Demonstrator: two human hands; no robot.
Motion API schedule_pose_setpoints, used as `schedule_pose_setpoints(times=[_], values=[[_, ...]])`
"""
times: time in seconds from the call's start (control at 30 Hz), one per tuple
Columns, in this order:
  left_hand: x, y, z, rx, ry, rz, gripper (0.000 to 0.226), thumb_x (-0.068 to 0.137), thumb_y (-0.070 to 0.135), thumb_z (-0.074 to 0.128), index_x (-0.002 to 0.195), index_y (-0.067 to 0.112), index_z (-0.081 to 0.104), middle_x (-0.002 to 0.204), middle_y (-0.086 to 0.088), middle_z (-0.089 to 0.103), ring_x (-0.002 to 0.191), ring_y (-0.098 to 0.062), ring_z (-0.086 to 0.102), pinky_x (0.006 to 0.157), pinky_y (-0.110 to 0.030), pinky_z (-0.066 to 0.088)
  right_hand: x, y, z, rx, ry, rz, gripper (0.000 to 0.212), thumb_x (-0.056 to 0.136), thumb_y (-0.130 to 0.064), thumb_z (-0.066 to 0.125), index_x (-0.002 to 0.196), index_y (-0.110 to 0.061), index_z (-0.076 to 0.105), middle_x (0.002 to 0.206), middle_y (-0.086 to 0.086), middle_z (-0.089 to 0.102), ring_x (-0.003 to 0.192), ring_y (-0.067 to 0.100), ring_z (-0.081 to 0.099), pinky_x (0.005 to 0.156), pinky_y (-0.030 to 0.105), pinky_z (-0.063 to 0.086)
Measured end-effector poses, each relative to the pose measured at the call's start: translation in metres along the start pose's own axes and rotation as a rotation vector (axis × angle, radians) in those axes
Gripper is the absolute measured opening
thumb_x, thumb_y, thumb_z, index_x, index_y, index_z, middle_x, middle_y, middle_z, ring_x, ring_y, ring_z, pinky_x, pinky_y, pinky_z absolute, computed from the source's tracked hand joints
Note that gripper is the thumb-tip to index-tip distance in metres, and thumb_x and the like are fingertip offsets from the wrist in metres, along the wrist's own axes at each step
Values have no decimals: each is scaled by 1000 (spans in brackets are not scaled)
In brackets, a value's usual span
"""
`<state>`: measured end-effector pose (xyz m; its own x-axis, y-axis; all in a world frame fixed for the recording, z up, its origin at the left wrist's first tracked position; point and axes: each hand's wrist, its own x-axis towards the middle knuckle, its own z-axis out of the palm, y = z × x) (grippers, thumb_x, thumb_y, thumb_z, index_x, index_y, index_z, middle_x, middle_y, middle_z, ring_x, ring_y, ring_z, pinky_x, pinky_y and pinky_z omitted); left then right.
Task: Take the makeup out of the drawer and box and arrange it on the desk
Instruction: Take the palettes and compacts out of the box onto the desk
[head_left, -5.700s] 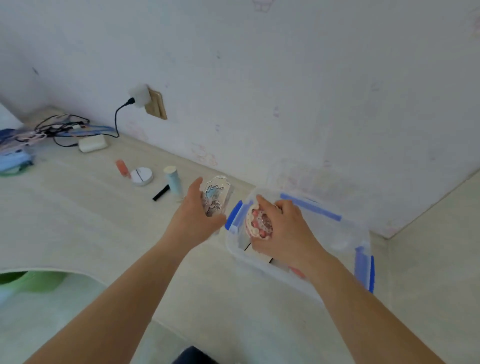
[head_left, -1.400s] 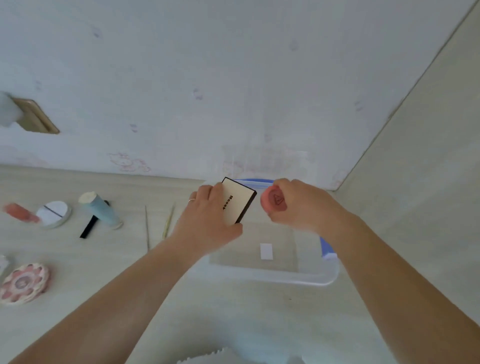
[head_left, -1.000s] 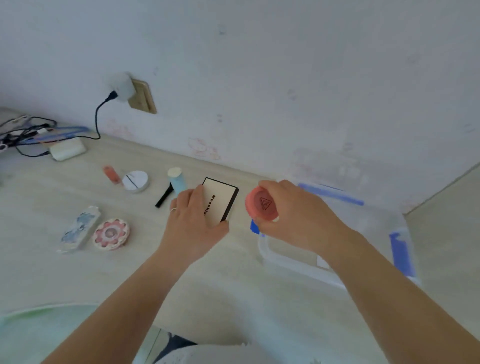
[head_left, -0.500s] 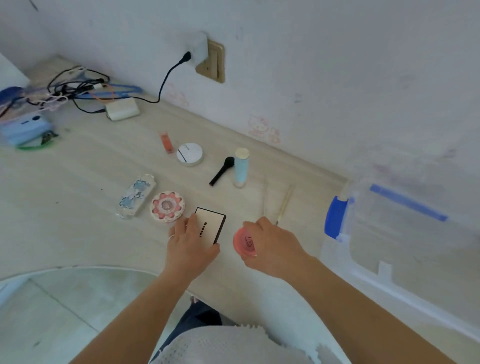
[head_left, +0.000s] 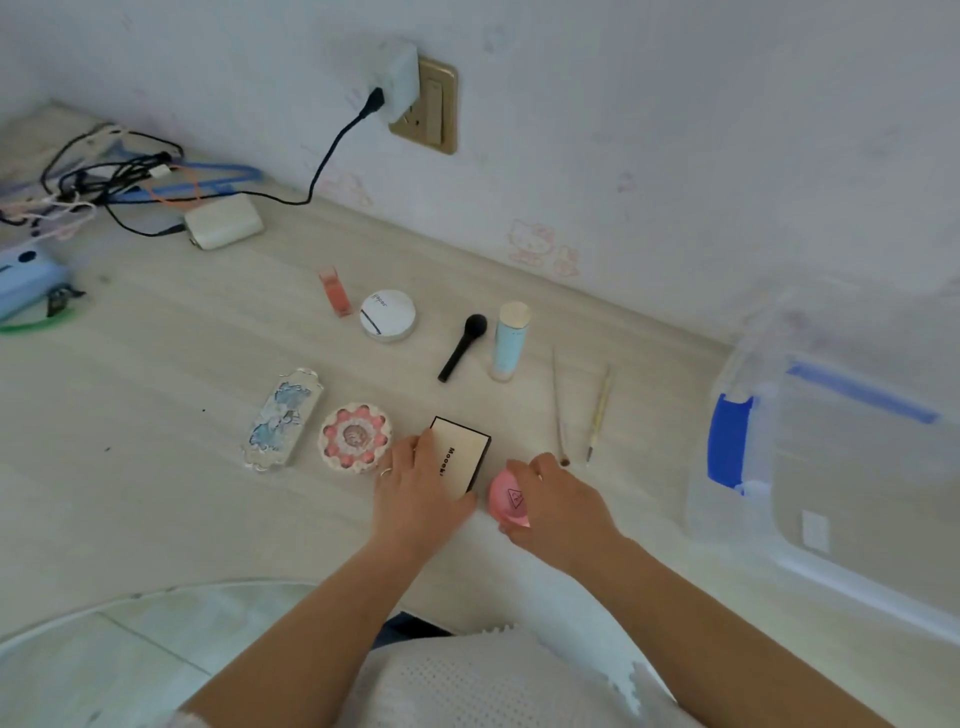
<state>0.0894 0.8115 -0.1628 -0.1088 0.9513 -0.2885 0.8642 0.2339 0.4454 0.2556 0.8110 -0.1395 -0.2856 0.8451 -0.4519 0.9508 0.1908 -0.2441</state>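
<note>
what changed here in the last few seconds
The left hand and right hand carried the cream palette and pink compact from over the plastic box down to the desk, beside the flower compact and blue case set there earlier. Both hands still hold them. The brush, tube and white compact stayed put.

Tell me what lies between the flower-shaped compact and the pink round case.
In the head view, the cream palette lies between the flower-shaped compact and pink round case, under the left hand.
</note>
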Motion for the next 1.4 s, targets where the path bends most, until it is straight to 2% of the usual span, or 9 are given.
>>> schedule_pose_setpoints(times=[0.43, 0.6, 0.73, 0.8, 0.9, 1.03, 1.1, 1.23, 1.4], values=[[5, -6, 7, 55, -30, -14, 97, 73, 52, 68, 147, 13, 18, 142, -5, 29, 134, -28, 31, 105, -38, 32, 5, 9, 6, -1, 13, 1, 80, 85, -55, 54, 147, -22, 16, 133, 3, 34, 116, 24, 49, 85, 35, 51], [-4, 8, -14, -60, -55, 18, 93, 82, 51, 59, 150, 14, 6, 153, -5, 17, 142, -25, 19, 112, -40, 24, 0, 17, -11, 267, 137, 68, 86, 85, -55, 52, 150, -29, 2, 128, -1, 36, 101, 19, 54, 81, 32, 50], [-15, 48, -41, -288, 28, 256, 61, 86, 36, 62, 140, 19, 40, 135, 2, 46, 129, -16, 40, 105, -28, 31, -20, 35, -44, 576, 378, 114, 70, 85, -45, 60, 145, -31, 26, 118, -8, 45, 77, 3, 53, 78, 25, 48], [-15, 78, -48, -402, -7, 286, 45, 85, 34, 64, 128, 28, 52, 122, 13, 55, 118, -6, 49, 101, -24, 36, -34, 49, -61, 689, 479, 148, 60, 85, -40, 62, 139, -35, 35, 114, -13, 47, 75, -1, 55, 74, 21, 47], [-14, 129, -52, -530, -113, 298, 36, 78, 42, 64, 113, 43, 53, 111, 22, 61, 107, 4, 55, 92, -24, 43, -60, 74, -85, 842, 565, 177, 56, 84, -34, 65, 134, -38, 40, 113, -17, 48, 75, -7, 56, 74, 23, 47], [-15, 184, -46, -623, -158, 343, 30, 84, 31, 65, 113, 32, 59, 109, 14, 65, 105, 1, 59, 93, -27, 46, -100, 104, -108, 901, 638, 187, 50, 85, -32, 64, 128, -42, 42, 117, -18, 49, 82, -6, 58, 78, 16, 46], [-17, 212, -38, -638, -156, 368, 26, 84, 29, 65, 110, 32, 60, 107, 13, 66, 103, -1, 60, 89, -19, 46, -121, 128, -115, 912, 680, 210, 47, 86, -33, 62, 127, -43, 42, 117, -20, 49, 82, -11, 56, 71, 9, 43], [-17, 251, -21, -631, -155, 376, 26, 88, 20, 62, 113, 25, 61, 107, 10, 66, 95, 6, 58, 69, 3, 40, -150, 179, -116, 906, 753, 298, 46, 86, -33, 62, 128, -40, 44, 117, -20, 49, 83, -16, 53, 64, 9, 45], [-4, 297, -2, -662, -246, 297, 38, 90, 26, 60, 126, 20, 55, 119, 6, 61, 102, -8, 57, 73, -11, 41, -170, 254, -117, 838, 857, 384, 44, 87, -23, 63, 128, -27, 49, 122, -8, 52, 92, -1, 58, 74, 12, 45]])
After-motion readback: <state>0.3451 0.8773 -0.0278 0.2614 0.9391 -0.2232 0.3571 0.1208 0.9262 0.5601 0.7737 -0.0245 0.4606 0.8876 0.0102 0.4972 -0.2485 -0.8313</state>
